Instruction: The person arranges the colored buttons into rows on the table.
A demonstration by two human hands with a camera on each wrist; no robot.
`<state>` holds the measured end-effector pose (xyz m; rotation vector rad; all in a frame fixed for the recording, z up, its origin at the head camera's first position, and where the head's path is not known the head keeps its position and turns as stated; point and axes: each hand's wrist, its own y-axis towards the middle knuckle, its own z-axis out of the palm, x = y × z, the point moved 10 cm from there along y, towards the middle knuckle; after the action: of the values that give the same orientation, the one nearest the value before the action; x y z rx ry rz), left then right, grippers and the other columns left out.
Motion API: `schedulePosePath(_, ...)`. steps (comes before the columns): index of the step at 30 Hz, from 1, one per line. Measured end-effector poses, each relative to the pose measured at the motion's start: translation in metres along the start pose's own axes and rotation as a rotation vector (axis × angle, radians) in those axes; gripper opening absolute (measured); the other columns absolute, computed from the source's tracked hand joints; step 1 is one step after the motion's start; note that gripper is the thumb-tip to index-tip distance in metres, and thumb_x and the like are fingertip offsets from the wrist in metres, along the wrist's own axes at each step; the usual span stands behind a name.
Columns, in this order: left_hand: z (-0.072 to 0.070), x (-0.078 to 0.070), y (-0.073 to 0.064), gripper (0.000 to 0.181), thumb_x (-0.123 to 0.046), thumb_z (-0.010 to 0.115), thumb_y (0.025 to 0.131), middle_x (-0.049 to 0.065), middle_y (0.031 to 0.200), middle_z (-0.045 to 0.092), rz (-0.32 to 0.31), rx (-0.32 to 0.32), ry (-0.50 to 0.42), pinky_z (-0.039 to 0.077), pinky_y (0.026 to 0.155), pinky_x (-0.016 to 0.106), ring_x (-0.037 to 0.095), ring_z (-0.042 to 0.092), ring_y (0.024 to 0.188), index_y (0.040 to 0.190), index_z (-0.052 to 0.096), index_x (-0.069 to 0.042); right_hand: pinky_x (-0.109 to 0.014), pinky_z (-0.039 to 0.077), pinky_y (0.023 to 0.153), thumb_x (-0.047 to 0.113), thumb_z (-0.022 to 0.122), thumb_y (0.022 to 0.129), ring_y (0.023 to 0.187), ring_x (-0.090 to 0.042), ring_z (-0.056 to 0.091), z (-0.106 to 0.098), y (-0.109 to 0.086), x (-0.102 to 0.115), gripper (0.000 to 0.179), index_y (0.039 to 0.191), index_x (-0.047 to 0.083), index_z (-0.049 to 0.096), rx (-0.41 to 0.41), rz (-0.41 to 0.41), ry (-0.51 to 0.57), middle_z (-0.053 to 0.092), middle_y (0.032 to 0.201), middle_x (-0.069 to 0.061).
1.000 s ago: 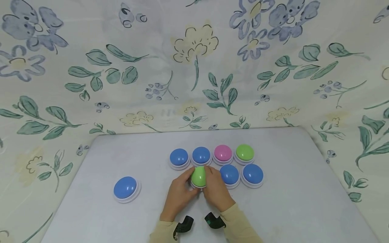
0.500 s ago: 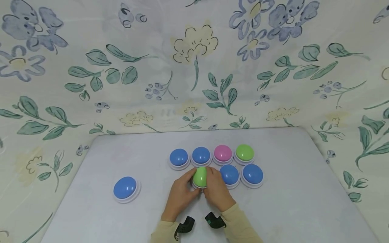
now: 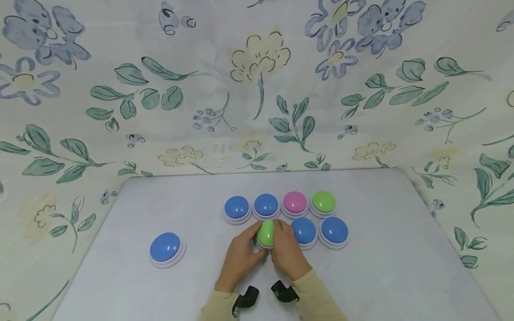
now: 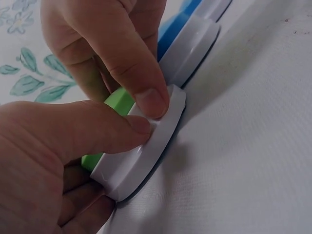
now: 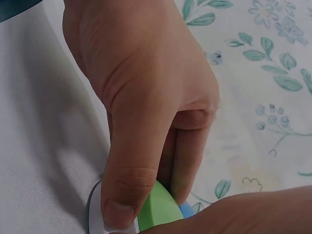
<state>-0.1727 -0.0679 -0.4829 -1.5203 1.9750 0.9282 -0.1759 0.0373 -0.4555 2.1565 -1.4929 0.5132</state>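
Note:
A green domed push button (image 3: 265,234) on a white round base sits on the table, between my two hands. My left hand (image 3: 238,263) grips its left side, and the thumb presses the near side of the white base (image 4: 141,163) in the left wrist view. From the right, my right hand (image 3: 288,255) holds the same button, its thumb (image 5: 127,195) lying down over the base. Both thumb tips come close together there. Just to the right stands a blue push button (image 3: 304,230), overlapped by my right fingers in the head view.
Behind the hands runs a row of blue (image 3: 237,207), blue (image 3: 266,205), pink (image 3: 295,202) and green (image 3: 323,202) buttons. Another blue button (image 3: 335,230) stands at the right. A lone blue button (image 3: 165,247) sits far left on the white table (image 3: 393,267). Floral cloth (image 3: 257,102) hangs behind.
The green button between my hands has slid slightly right, toward the blue button beside it. My left hand has moved right with it; the right hand keeps its hold. Other buttons stay put.

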Motion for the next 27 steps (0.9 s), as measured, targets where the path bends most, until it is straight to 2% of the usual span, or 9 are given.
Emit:
schedulePosePath(8,0.0028,0.0005,0.0003,0.073,-0.006,0.085,0.077,0.014,0.141,0.059,-0.012,0.017,-0.014,0.044,0.111,0.04,0.028,0.056,0.131,0.142,0.053,0.001,-0.053,0.048,0.104,-0.018,0.07,0.074,0.12,-0.046,0.052,-0.0015,-0.0002,0.0029,0.063,0.132,-0.019,0.046,-0.004,0.007,-0.023,0.052,0.128,-0.034)
schedulePosePath(18,0.001,-0.0013,-0.0005,0.072,-0.005,0.085,0.077,0.015,0.141,0.059,-0.008,0.007,-0.023,0.044,0.111,0.039,0.028,0.056,0.131,0.141,0.053,0.002,-0.054,0.048,0.104,-0.021,0.069,0.074,0.123,-0.047,0.049,0.0004,0.0008,0.0024,0.065,0.134,-0.019,0.047,-0.013,-0.01,0.012,0.05,0.131,-0.034)
schedulePosePath(27,-0.0039,-0.0002,-0.001,0.073,-0.006,0.085,0.077,0.014,0.141,0.058,-0.003,0.0,-0.038,0.044,0.111,0.041,0.029,0.055,0.131,0.142,0.053,0.001,-0.058,0.041,0.11,-0.019,0.071,0.074,0.128,-0.048,0.045,0.0014,0.0009,0.0035,0.068,0.138,-0.014,0.047,0.011,-0.017,0.01,0.048,0.134,-0.033)
